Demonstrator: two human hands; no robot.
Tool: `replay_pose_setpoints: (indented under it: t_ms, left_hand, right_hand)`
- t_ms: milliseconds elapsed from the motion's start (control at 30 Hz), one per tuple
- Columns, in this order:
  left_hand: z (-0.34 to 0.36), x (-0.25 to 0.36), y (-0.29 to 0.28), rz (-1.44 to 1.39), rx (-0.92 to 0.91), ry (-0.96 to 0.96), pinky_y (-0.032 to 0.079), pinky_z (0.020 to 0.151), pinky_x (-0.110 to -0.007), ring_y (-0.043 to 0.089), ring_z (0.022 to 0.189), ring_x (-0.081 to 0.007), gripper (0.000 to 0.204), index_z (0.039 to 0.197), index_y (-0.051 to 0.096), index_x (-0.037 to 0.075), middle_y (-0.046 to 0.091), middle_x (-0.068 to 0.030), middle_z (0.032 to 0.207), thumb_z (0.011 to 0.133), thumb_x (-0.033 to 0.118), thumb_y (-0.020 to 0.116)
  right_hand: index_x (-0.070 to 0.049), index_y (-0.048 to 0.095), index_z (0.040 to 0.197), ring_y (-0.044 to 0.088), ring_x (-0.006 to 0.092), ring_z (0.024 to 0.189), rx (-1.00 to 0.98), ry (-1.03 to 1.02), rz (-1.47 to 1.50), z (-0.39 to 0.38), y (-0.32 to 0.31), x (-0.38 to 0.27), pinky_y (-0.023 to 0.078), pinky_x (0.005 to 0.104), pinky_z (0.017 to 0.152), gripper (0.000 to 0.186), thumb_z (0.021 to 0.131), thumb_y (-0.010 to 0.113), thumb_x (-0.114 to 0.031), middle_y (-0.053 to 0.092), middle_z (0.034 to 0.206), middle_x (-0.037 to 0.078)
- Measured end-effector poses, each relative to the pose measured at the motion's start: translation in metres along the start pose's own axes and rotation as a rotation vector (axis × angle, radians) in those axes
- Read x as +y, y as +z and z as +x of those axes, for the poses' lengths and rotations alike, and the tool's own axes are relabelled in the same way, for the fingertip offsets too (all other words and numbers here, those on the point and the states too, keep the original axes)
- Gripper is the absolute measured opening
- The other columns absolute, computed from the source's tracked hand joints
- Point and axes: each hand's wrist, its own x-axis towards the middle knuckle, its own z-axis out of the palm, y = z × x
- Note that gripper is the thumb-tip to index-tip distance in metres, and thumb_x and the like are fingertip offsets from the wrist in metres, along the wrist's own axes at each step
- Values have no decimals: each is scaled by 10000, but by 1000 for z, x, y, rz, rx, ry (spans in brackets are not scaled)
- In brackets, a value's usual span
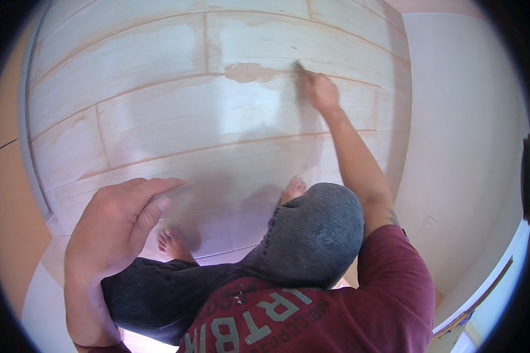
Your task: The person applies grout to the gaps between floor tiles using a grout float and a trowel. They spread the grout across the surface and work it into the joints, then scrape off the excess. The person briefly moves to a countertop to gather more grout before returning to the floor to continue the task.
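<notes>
My right hand (323, 92) is closed around a small, dark, spatula-like tool (301, 66), smeared by motion, at a joint of the tiled floor (171, 129). Left of the tool, a wet brownish patch of grout (248, 73) lies across the same joint. The pale, wood-look tiles carry a hazy film, and brownish grout lines run between them. My left hand (119, 217) hovers near my left knee, fingers stretched forward and thumb close beneath them. I see nothing held in it, though its palm side is hidden.
A white wall (462, 117) rises along the right side. On the left, an orange-tan panel (7, 135) meets the tiles at a grey edge strip (26, 123). My bare left foot (174, 242) and right foot (294, 188) rest on the tiles below my bent knees.
</notes>
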Motion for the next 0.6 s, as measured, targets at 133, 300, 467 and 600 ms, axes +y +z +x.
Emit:
replay_pose_setpoints:
  t_ms: [133, 300, 467, 600]
  left_hand:
    - [-11, -1, 2, -20, 19, 32, 569, 848, -457, 713, 938, -429, 265, 1238, 722, 22, 740, -238, 1045, 1009, 114, 624]
    - [-26, 2, 10, 33, -6, 54, 566, 848, -448, 723, 932, -420, 263, 1230, 718, 9, 744, -237, 1025, 1025, 137, 615]
    - [-28, 3, 15, 59, 28, 76, 566, 855, -440, 727, 941, -408, 262, 1230, 722, 11, 746, -232, 1031, 1025, 136, 616]
    - [-40, 8, 13, 20, -6, -8, 565, 862, -438, 726, 955, -402, 270, 1237, 731, 26, 747, -225, 1051, 1018, 134, 616]
  right_hand:
    - [-123, 759, 1200, 711, 445, 986, 44, -162, -44, -5, 5, -83, 573, 554, 866, 323, 1006, 584, -312, 723, 1047, 262]
    - [-78, 771, 1086, 732, 385, 986, 72, -390, -33, -36, 19, -154, 605, 517, 840, 233, 952, 609, -179, 731, 1036, 208]
    - [-64, 728, 1120, 707, 383, 944, 6, -516, -74, -57, 15, -152, 578, 520, 826, 252, 970, 648, -250, 712, 985, 184]
    - [-90, 691, 1282, 674, 339, 1062, 160, -649, -185, -52, 16, -147, 554, 474, 894, 382, 941, 694, -260, 692, 1089, 141]
